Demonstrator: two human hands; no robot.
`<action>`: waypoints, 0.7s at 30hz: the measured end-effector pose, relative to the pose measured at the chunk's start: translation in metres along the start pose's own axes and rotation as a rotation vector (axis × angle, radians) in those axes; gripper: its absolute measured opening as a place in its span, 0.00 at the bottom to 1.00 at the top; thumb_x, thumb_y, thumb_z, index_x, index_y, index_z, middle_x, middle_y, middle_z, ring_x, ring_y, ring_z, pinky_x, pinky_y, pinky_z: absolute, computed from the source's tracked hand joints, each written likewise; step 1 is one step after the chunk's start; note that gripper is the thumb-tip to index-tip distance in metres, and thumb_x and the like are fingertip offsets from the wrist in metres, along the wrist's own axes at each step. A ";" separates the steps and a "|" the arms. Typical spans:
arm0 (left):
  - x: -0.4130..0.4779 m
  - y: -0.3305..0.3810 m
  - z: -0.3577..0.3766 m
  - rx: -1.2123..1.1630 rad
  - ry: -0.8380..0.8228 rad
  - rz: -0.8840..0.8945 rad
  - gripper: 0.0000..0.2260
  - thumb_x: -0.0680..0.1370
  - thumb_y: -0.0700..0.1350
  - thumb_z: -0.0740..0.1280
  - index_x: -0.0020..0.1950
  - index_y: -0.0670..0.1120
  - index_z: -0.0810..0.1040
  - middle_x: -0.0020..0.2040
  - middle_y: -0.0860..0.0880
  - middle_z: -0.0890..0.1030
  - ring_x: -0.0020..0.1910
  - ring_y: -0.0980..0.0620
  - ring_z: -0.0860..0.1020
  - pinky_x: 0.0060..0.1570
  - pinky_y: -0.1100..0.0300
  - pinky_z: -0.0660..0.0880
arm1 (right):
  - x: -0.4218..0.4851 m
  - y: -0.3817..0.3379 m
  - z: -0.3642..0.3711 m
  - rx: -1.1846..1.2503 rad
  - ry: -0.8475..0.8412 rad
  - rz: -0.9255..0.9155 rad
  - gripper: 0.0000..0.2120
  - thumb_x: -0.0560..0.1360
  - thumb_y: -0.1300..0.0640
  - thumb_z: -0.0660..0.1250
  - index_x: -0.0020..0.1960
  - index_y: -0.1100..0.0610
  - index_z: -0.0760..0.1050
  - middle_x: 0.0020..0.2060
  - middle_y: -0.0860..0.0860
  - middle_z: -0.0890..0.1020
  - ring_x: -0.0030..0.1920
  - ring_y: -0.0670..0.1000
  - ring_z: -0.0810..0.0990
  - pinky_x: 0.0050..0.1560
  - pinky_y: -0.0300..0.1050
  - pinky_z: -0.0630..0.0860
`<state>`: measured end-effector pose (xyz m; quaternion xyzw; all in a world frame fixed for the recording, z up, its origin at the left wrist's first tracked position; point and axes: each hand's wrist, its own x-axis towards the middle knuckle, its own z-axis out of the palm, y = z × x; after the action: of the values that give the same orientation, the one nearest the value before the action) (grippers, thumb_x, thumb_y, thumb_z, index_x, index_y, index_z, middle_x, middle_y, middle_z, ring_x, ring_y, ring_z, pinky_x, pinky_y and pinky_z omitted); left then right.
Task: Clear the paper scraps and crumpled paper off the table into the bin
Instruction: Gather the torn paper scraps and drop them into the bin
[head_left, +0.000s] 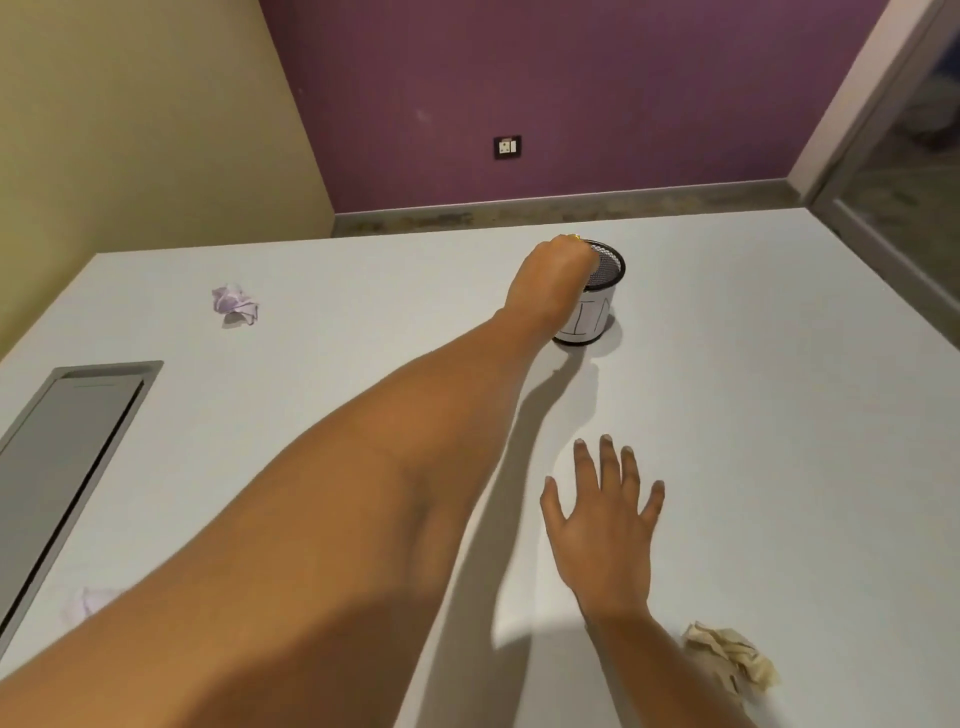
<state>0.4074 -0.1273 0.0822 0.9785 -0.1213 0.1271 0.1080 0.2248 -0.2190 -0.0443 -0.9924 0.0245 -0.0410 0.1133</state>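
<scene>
The bin (597, 312) is a small black mesh cup with a white paper label, standing far across the white table (753, 364). My left hand (553, 270) reaches over its mouth with the fingers bent down and hidden behind the back of the hand. My right hand (605, 525) rests flat on the table with its fingers spread, holding nothing. A purple crumpled paper (234, 305) lies at the far left. A pale purple one (85, 605) sits near left, partly hidden by my left arm. A beige crumpled paper (727, 657) lies beside my right wrist.
A grey recessed cable hatch (67, 457) is set into the table at the left. Behind the table's far edge are a purple wall with a socket (507, 147) and a yellow wall at left. A glass partition (904, 171) runs along the right.
</scene>
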 end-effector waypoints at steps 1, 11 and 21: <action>0.008 0.003 0.002 -0.001 -0.010 -0.004 0.12 0.75 0.30 0.60 0.50 0.44 0.76 0.48 0.41 0.75 0.47 0.41 0.74 0.48 0.54 0.71 | 0.001 0.001 0.000 0.003 -0.002 -0.001 0.26 0.78 0.42 0.52 0.72 0.52 0.62 0.73 0.55 0.65 0.74 0.57 0.60 0.71 0.64 0.56; 0.038 0.014 0.022 0.045 -0.059 0.013 0.09 0.71 0.29 0.63 0.36 0.41 0.70 0.45 0.39 0.76 0.46 0.40 0.77 0.46 0.53 0.74 | 0.006 0.006 0.008 0.008 -0.127 -0.003 0.29 0.78 0.41 0.48 0.76 0.47 0.45 0.77 0.51 0.49 0.77 0.55 0.44 0.73 0.62 0.43; 0.032 0.016 0.018 0.050 -0.048 -0.010 0.12 0.67 0.28 0.63 0.35 0.42 0.64 0.44 0.36 0.78 0.47 0.36 0.77 0.40 0.48 0.73 | 0.005 0.004 0.005 0.010 -0.114 -0.007 0.29 0.77 0.39 0.47 0.76 0.48 0.50 0.77 0.52 0.53 0.77 0.55 0.48 0.73 0.63 0.47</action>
<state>0.4376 -0.1538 0.0770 0.9843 -0.1155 0.1062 0.0811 0.2303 -0.2226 -0.0494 -0.9926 0.0144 0.0153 0.1192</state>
